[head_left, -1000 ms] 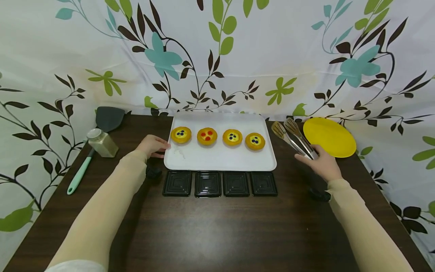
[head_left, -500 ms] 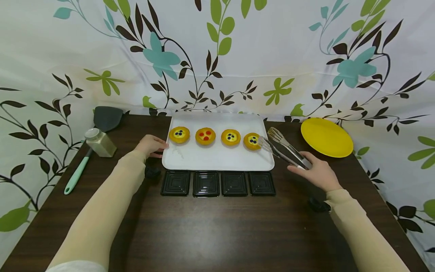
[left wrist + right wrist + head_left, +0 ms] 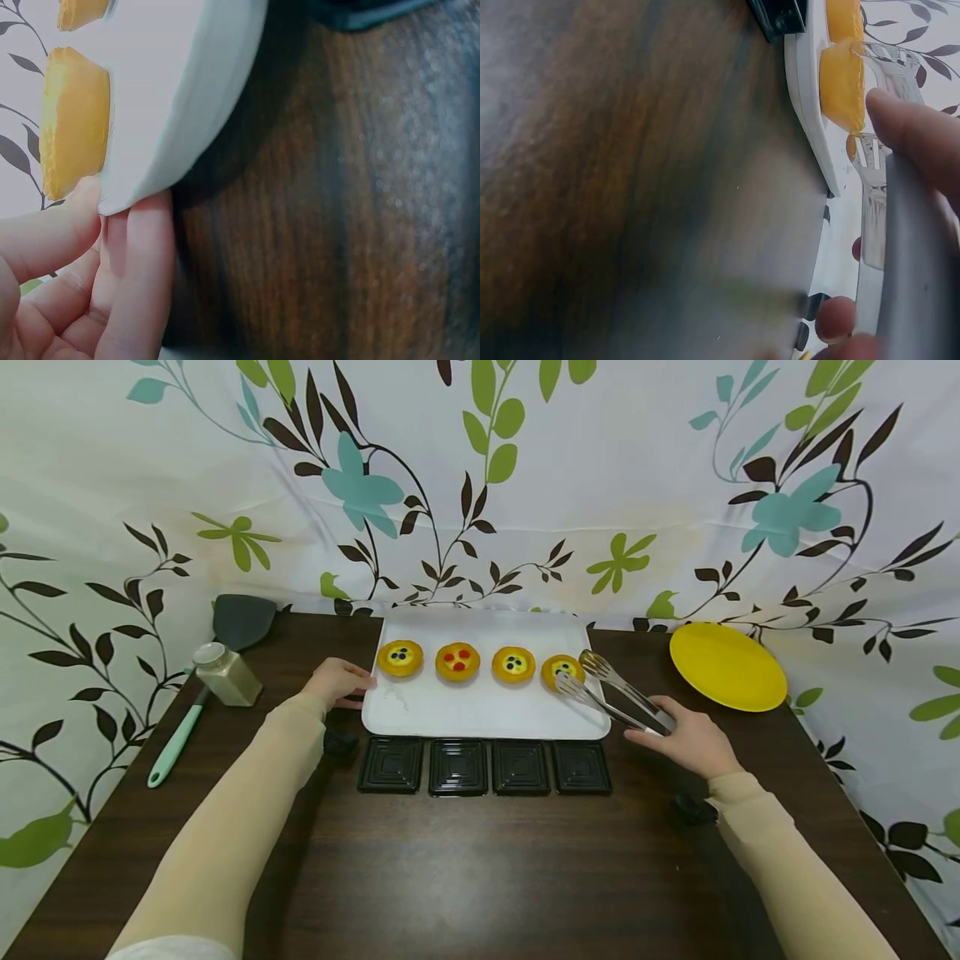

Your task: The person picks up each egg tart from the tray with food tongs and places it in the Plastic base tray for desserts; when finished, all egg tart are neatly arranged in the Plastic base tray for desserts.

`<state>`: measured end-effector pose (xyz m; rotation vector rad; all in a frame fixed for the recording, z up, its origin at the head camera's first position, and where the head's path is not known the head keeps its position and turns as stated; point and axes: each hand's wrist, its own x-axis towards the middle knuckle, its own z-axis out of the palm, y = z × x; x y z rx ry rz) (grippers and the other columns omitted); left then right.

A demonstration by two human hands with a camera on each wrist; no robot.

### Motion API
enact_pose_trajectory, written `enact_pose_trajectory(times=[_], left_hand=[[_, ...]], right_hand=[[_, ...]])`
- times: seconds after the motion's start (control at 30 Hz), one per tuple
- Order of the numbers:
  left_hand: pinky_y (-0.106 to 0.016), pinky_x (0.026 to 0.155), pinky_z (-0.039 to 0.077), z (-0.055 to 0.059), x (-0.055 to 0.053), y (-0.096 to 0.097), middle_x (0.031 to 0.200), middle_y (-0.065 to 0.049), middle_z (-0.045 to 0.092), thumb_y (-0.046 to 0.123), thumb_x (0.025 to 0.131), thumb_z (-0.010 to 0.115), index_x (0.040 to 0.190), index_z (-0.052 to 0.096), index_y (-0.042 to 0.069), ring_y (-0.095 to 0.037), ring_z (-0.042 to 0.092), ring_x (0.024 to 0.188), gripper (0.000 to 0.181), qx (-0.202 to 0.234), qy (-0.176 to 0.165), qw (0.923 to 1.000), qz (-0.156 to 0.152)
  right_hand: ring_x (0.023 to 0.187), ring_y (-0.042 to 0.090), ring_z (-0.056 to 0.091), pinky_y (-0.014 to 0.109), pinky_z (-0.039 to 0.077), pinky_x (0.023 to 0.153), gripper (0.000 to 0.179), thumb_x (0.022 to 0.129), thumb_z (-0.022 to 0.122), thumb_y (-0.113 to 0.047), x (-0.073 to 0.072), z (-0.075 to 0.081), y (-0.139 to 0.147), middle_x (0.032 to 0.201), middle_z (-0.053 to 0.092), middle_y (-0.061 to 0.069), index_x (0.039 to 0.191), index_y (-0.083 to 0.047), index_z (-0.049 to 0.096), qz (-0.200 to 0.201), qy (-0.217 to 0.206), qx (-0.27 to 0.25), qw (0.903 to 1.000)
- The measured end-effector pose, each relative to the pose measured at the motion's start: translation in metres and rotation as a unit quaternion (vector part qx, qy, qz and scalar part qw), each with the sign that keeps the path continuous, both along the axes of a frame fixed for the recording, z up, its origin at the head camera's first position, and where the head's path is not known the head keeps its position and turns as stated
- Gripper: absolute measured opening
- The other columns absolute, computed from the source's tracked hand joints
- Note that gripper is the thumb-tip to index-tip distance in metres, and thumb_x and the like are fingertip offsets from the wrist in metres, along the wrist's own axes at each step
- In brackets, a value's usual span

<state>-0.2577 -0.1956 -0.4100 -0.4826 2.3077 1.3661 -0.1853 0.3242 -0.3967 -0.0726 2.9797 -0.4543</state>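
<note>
My left hand (image 3: 337, 682) pinches the left rim of the white tray (image 3: 480, 714); in the left wrist view the thumb lies on top and fingers beneath. Several egg tarts stand in a row on the tray, including one with red dots (image 3: 457, 662). With my right hand (image 3: 693, 739) I grip metal tongs (image 3: 626, 689), whose two slotted heads are spread on either side of the rightmost tart (image 3: 555, 670). In the right wrist view the tong tips (image 3: 871, 154) are by that tart's sides; whether both touch it I cannot tell.
Several black square bases (image 3: 521, 767) line the tray's front edge. A yellow plate (image 3: 727, 667) stands at the right back. On the left are a jar (image 3: 227, 675) and a spatula (image 3: 176, 743) with a mint handle. A patterned curtain (image 3: 480, 560) hangs behind the table.
My right hand has brought the tongs leftward from beside the yellow plate to the rightmost tart. The left hand stays on the tray rim.
</note>
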Motion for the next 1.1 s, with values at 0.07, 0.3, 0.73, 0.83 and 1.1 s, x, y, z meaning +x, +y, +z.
enact_pose_trajectory(times=[0.07,0.3,0.73,0.83,1.1], left_hand=[[-0.031,0.078,0.059,0.000,0.000,0.001,0.130,-0.022,0.049,0.016,0.096,0.058,0.129,0.052,-0.006,-0.031,0.054,0.114,0.041,0.000,-0.001,1.0000,-0.001],[-0.032,0.079,0.058,-0.002,-0.003,0.000,0.131,-0.022,0.049,0.015,0.096,0.057,0.130,0.051,-0.006,-0.031,0.053,0.115,0.041,0.005,-0.004,1.0000,-0.005],[-0.032,0.081,0.057,0.000,-0.001,0.000,0.128,-0.020,0.048,0.014,0.096,0.057,0.129,0.052,-0.006,-0.026,0.057,0.102,0.039,-0.001,-0.009,1.0000,-0.003],[-0.032,0.080,0.058,0.001,0.000,-0.001,0.128,-0.021,0.048,0.014,0.096,0.057,0.130,0.051,-0.006,-0.027,0.057,0.104,0.040,0.001,-0.007,1.0000,-0.004],[-0.031,0.079,0.058,0.007,0.007,0.002,0.127,-0.021,0.049,0.015,0.095,0.058,0.129,0.052,-0.007,-0.026,0.059,0.103,0.041,0.006,0.005,1.0000,0.003]], right_hand=[[0.081,0.032,0.054,0.035,0.044,0.063,0.093,0.076,0.058,-0.073,-0.001,0.000,-0.001,0.112,0.059,0.028,0.140,-0.008,0.041,0.003,0.001,0.002,1.0000],[0.077,0.030,0.054,0.032,0.041,0.059,0.090,0.076,0.059,-0.072,-0.005,0.000,-0.003,0.109,0.060,0.027,0.138,-0.008,0.044,0.014,0.018,0.008,0.9997],[0.078,0.030,0.055,0.035,0.044,0.061,0.089,0.077,0.060,-0.070,-0.008,0.002,-0.008,0.114,0.060,0.028,0.139,-0.008,0.043,0.027,0.016,0.006,0.9995],[0.076,0.029,0.055,0.034,0.044,0.059,0.089,0.077,0.060,-0.070,-0.009,0.001,-0.008,0.113,0.060,0.028,0.138,-0.008,0.044,0.029,0.020,0.007,0.9993],[0.081,0.031,0.053,0.034,0.043,0.064,0.088,0.077,0.061,-0.070,-0.014,-0.001,-0.007,0.113,0.060,0.027,0.138,-0.008,0.044,0.023,0.010,-0.008,0.9996]])
